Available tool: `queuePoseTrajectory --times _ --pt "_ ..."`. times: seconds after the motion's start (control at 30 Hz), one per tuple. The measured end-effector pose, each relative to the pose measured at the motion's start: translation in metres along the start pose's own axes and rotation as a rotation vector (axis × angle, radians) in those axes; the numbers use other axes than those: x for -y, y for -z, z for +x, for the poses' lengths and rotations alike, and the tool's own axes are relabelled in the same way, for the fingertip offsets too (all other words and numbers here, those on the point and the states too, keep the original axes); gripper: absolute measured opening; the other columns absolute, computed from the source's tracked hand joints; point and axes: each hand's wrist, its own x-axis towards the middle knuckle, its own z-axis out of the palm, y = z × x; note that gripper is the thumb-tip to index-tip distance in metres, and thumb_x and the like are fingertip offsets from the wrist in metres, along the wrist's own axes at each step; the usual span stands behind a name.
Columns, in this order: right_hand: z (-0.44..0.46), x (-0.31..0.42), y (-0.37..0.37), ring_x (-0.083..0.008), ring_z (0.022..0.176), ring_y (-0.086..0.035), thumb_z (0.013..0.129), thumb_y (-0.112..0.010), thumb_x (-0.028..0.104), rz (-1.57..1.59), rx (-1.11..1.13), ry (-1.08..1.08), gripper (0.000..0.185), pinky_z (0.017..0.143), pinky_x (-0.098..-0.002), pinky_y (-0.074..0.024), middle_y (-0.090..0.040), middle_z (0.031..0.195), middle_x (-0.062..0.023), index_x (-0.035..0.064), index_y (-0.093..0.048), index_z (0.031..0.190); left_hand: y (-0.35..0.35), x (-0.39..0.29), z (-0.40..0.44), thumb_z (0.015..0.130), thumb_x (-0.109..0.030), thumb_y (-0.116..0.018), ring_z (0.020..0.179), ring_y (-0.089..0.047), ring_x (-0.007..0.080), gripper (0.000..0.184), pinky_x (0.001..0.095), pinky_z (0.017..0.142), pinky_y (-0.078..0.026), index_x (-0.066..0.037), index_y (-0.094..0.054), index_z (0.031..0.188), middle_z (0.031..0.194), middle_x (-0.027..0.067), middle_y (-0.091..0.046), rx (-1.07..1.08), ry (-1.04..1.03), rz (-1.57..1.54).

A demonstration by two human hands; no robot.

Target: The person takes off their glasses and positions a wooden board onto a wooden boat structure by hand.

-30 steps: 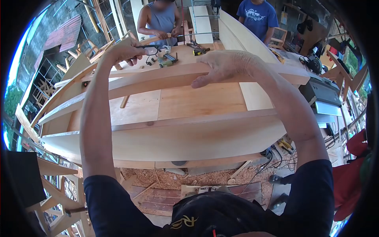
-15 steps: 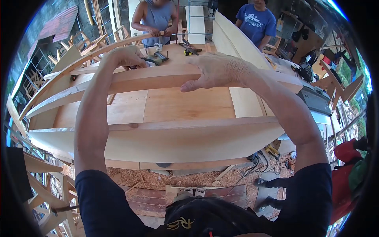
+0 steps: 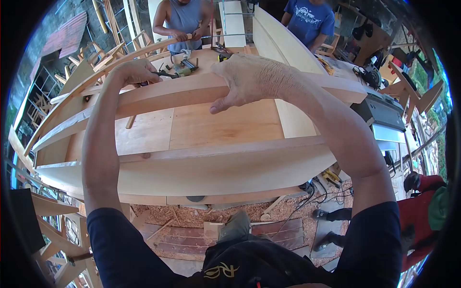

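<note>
**Our Spread Right Hand Spans a Curved Beam**

Our right hand [image 3: 252, 81] lies across the long, thick, curved beam of pale wood [image 3: 173, 96], thumb apart from the fingers and pointing down over its near side; how firmly it presses, we cannot tell. The beam runs crosswise before us, above a flat panel of tan plywood [image 3: 225, 127].

Our left hand [image 3: 137, 72], at the beam's far side, has its fingers curled on a slim black object [image 3: 165, 74], too small for us to identify. Just beyond lies a green-bodied tool [image 3: 184, 71].

Nearer to us, a curved, cream-colored side panel [image 3: 230, 170] carries a wooden strip [image 3: 206, 152] with a dark knot along its top edge. The beam's blunt right end sits near a dark gray machine [image 3: 382, 113].

Across the work, a person in a gray sleeveless shirt [image 3: 182, 21] has both hands at the end of a thin, bent wooden strip [image 3: 115, 62]. A person in a printed blue T-shirt [image 3: 309, 21] stands behind a tall, pale board [image 3: 281, 41]. Below us, curled wood shavings [image 3: 192, 216] cover part of the floor; at right is a person in red [image 3: 418, 211].
</note>
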Motion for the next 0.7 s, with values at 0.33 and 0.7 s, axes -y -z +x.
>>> queuePoseTrajectory --times 0.33,0.7 --pt "0.000 -0.002 -0.005 -0.0343 0.086 -0.072 0.078 -0.081 0.061 0.001 -0.045 -0.006 0.073 0.081 -0.0458 -0.0558 -0.070 0.079 -0.0192 -0.0042 -0.059 0.103 0.004 0.013 0.010 0.090 -0.028 -0.077 0.059 -0.054 0.0051 0.022 0.0235 0.056 -0.046 -0.007 -0.076 0.080 0.066 -0.0059 -0.061 0.046 -0.051 -0.020" --pt "0.002 -0.004 -0.006 -0.0336 0.080 -0.072 0.080 -0.080 0.057 -0.008 -0.038 0.023 0.071 0.079 -0.0452 -0.0561 -0.068 0.071 -0.0189 -0.0046 -0.057 0.107 0.004 0.009 0.007 0.091 -0.031 -0.077 0.062 -0.056 0.0055 0.023 0.0244 0.058 -0.049 -0.009 -0.076 0.082 0.067 -0.0050 -0.062 0.005 -0.030 0.010"
